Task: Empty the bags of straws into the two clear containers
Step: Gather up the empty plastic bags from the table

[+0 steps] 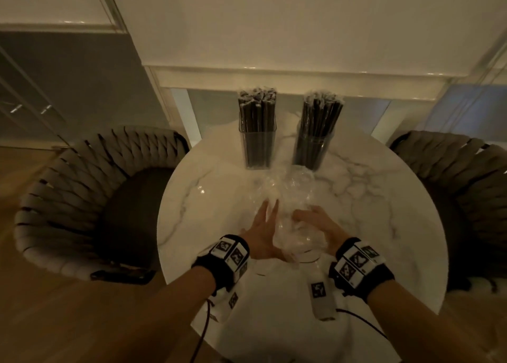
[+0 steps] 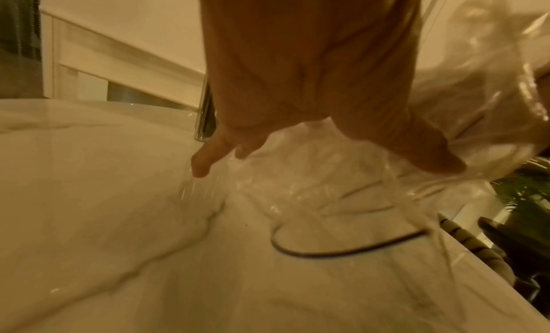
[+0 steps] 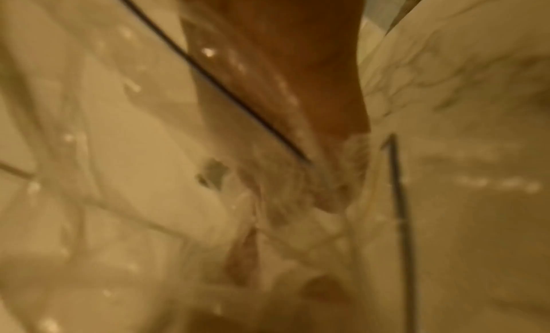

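Observation:
Two clear containers stand at the far side of the round marble table (image 1: 219,198), both packed with dark straws: a square one (image 1: 257,145) on the left and a round one (image 1: 311,148) on the right. Crumpled clear plastic bags (image 1: 290,206) lie in front of them, with no straws visible inside. My left hand (image 1: 264,225) has straight fingers lying against the plastic's left side (image 2: 312,190). My right hand (image 1: 312,225) curls its fingers into the crumpled plastic (image 3: 297,208); that view is blurred.
Woven armchairs stand at the left (image 1: 90,198) and right (image 1: 461,192) of the table. A white wall and sill (image 1: 274,74) lie behind it. A thin dark line of the bag's edge (image 2: 342,251) lies on the marble.

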`<state>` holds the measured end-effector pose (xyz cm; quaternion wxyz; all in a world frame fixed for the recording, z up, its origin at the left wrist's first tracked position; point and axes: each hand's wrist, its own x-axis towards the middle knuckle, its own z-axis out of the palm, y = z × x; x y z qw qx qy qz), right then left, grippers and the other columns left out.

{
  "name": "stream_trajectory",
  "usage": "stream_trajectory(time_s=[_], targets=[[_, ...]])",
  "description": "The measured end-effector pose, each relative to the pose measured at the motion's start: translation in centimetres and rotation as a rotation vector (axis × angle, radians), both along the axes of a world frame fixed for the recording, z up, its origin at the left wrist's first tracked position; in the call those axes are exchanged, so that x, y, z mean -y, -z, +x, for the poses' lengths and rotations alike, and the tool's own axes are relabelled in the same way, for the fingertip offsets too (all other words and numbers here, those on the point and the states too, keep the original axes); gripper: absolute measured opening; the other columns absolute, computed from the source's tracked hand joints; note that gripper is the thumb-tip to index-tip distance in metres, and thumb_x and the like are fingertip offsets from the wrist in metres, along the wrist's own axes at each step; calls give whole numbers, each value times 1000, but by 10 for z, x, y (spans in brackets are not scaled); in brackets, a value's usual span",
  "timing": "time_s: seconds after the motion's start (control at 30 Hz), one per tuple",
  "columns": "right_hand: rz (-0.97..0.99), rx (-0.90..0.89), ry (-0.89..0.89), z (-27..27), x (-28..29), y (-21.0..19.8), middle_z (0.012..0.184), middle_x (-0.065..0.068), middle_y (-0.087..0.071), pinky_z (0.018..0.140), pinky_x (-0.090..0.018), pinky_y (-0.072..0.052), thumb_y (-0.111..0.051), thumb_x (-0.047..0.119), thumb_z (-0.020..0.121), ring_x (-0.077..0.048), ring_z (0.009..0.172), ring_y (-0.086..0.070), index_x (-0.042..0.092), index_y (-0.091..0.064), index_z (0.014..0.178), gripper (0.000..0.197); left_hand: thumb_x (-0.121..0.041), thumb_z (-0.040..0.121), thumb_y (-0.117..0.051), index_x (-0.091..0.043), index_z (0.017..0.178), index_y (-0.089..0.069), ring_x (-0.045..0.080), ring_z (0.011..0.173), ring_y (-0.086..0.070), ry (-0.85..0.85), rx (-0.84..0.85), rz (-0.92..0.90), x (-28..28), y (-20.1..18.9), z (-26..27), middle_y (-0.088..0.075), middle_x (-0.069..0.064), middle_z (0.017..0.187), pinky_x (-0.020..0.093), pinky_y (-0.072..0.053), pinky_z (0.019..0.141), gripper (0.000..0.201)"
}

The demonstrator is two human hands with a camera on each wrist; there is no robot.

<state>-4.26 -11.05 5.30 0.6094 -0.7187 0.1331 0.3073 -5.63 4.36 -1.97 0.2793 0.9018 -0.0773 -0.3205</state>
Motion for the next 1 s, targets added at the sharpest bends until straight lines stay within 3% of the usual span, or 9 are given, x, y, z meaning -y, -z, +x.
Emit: stream_trajectory(time_s=[0.07,0.13,0.23,0.37,0.5,0.63,0.73,0.87,1.0], targets=[[-17,53,-48,1,-9,-3,71,-7,-58,52,-24,-47,-54,5,77,-15,59,-58,5,-57,76,3,-77,42,-70,-40,140,26,24,146,14,-63,123,-83,-2,-4,-3,24,-7,155,67,-16,111,142],[26,71,-43,-1,-14,-9,65,-6,-55,54,-26,-44,-51,6,76,-16,58,-53,5,-54,70,7,-53,46,-85,-44,142,6,24,140,-30,-257,205,-340,-7,-14,-3,-21,-2,153,60,-33,107,132],[137,120,-88,-10,-5,-23,69,-6,-64,60,-24,-50,-48,7,85,-15,64,-62,4,-62,73,19,-32,59,-86,-38,132,-31,22,106,-62,-301,279,-405,-11,-33,0,-63,0,118,41,-51,93,92],[-264,391,-119,-7,17,-32,89,-4,-70,66,-21,-48,-66,28,84,-14,79,-64,15,-67,92,16,-20,73,-73,-21,115,-57,28,99,-64,-215,493,-220,-14,-50,5,-70,6,105,34,-49,85,45],[-333,662,81,-2,44,-45,121,2,-49,84,-27,-45,-68,47,78,-13,104,-52,33,-41,130,60,-1,75,-62,-8,112,-64,34,94,-62,-142,625,-187,-2,-74,8,-66,18,99,29,-43,80,37],[-164,679,-83,-17,66,-53,137,7,-42,100,-27,-44,-60,63,74,-4,122,-45,52,-39,127,59,-3,78,-67,-5,103,-67,18,80,-65,-340,554,-594,43,-118,8,-69,4,85,15,-48,70,25],[178,519,-10,-32,93,-62,127,16,-53,79,-32,-58,-64,57,69,-2,112,-58,61,-40,116,53,9,78,-62,-11,97,-64,5,78,-67,-531,308,-1026,97,-143,2,-71,-9,78,24,-55,73,28],[389,515,170,-36,171,-67,118,5,-63,73,-40,-60,-68,31,71,-15,102,-68,39,-47,123,56,0,88,-52,-10,125,-52,27,99,-64,-716,119,-1147,191,-143,-5,-65,14,110,38,-55,84,38],[165,611,193,-49,293,-52,118,-2,-65,78,-27,-57,-65,14,83,-13,104,-66,19,-49,130,49,-6,81,-66,-16,133,-41,24,116,-57,-271,110,-828,282,-126,-5,-55,11,129,34,-52,95,58]])
